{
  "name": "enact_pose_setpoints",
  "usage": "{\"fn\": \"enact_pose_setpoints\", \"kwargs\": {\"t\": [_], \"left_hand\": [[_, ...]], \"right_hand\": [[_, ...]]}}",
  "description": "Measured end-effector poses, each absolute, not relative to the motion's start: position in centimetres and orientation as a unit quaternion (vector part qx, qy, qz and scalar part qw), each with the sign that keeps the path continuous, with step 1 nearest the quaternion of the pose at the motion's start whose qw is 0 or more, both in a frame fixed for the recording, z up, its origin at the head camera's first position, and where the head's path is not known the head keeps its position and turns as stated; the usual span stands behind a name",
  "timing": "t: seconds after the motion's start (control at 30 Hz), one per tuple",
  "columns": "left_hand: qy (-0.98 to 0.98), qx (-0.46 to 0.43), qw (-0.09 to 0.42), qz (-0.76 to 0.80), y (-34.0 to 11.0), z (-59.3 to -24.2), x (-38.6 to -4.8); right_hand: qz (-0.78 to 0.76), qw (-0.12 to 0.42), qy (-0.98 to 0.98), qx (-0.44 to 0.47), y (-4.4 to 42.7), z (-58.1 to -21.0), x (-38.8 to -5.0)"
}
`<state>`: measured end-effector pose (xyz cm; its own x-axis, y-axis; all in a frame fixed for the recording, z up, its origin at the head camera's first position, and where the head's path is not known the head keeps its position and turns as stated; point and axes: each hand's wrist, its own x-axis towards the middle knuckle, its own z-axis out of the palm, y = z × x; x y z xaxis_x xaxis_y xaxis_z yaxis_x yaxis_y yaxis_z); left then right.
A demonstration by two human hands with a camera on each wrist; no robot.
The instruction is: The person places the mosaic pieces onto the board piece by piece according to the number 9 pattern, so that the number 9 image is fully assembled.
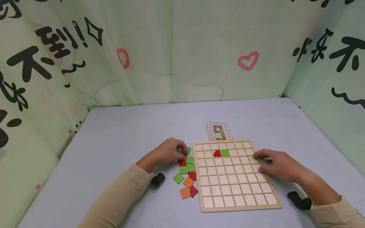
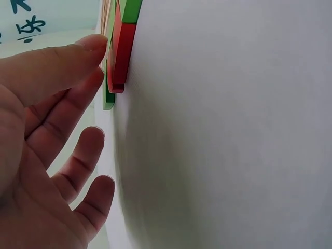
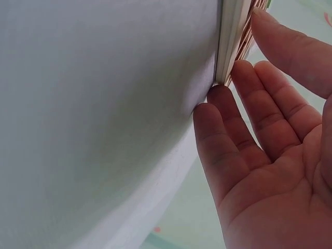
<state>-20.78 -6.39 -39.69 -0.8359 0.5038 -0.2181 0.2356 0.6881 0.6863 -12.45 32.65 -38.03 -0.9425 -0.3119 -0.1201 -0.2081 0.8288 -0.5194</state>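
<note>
The left hand (image 1: 170,151) is over the upper end of a loose group of tiles left of the board. Its thumb and forefinger are beside a red tile (image 2: 123,52) in the left wrist view, with no firm pinch visible. A wooden grid board (image 1: 219,209) lies flat, holding a red rounded tile (image 1: 217,153) beside a green square tile (image 1: 225,152) in its second row. At the board's right edge the right hand (image 1: 280,164) rests its fingertips; the right wrist view shows its fingers (image 3: 270,124) loosely extended against that edge.
Behind the board lies a pattern card (image 1: 219,130) with a coloured grid design. Green, red and orange tiles (image 1: 185,192) spread along the board's left side. A printed curtain (image 1: 182,57) stands around the white table (image 1: 128,126). Each wrist wears a black device.
</note>
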Motion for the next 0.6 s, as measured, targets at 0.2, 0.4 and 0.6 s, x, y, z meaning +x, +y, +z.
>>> {"fn": "enact_pose_setpoints", "kwargs": {"t": [0.2, 0.4, 0.6], "left_hand": [[0.898, 0.209, 0.201, 0.332, -6.33, -39.73, -20.74], [0.898, 0.212, 0.199, 0.329, -6.24, -39.77, -20.75], [0.9, 0.216, 0.196, 0.322, -6.15, -39.74, -20.7]], "right_hand": [[-0.258, 0.102, 0.951, -0.139, 32.72, -38.07, -12.41], [-0.257, 0.098, 0.951, -0.142, 32.73, -38.08, -12.38], [-0.257, 0.095, 0.951, -0.142, 32.68, -38.1, -12.39]]}}
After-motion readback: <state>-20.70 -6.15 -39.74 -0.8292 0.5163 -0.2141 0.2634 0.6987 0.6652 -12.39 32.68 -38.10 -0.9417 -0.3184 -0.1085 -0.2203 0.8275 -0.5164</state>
